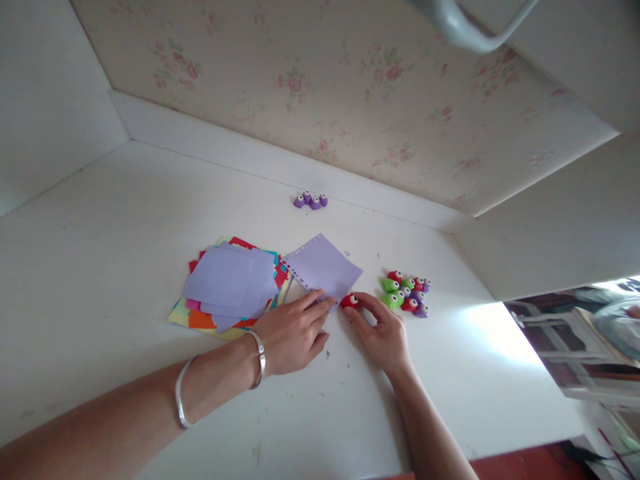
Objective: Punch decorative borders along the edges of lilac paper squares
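Observation:
A purple sheet of paper [325,267] with small holes along its edges lies at the middle of the white table. My left hand [296,330], with silver bangles on its arm, rests with fingers stretched over the sheet's near edge. Against the sheet's near right corner is a small red craft punch [349,301] with a white, dark-marked button. My right hand [383,333] grips this punch between thumb and fingers. Whether the paper's corner is inside the punch cannot be made out.
Left of the sheet lies a stack of coloured papers [225,283], purple on top. Several red, green and purple punches [406,293] cluster at right. Several purple punches [310,200] stand near the back wall [290,167]. Small purple scraps [347,253] dot the table [125,280].

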`<action>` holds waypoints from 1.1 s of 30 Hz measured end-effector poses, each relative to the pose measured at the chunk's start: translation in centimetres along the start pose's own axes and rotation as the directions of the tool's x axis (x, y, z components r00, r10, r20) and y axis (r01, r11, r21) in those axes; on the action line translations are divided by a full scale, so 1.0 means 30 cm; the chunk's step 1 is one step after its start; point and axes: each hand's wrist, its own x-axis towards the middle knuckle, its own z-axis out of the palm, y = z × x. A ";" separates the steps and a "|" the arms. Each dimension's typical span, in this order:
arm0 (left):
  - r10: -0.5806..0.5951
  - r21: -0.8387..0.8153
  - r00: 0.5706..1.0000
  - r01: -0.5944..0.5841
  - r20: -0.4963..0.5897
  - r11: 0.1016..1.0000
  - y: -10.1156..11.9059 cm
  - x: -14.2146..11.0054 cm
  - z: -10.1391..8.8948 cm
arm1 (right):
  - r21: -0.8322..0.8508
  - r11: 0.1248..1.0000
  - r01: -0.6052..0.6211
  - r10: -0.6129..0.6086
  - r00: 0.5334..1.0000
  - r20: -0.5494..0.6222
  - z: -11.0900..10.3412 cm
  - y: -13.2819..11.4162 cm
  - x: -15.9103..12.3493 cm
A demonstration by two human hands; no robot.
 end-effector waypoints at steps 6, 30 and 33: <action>0.007 0.010 1.000 -0.007 0.011 1.000 -0.002 0.000 0.002 | 0.034 0.999 -0.016 0.017 1.000 -0.012 0.005 -0.002 -0.001; 0.056 -0.005 0.998 -0.056 -0.004 0.998 0.000 0.007 -0.009 | 0.006 0.991 0.134 -0.133 0.990 -0.036 -0.006 -0.021 0.001; 0.060 -0.004 0.998 -0.060 -0.007 0.998 0.000 0.008 -0.011 | 0.009 0.990 0.141 -0.141 0.989 -0.051 -0.006 -0.017 -0.002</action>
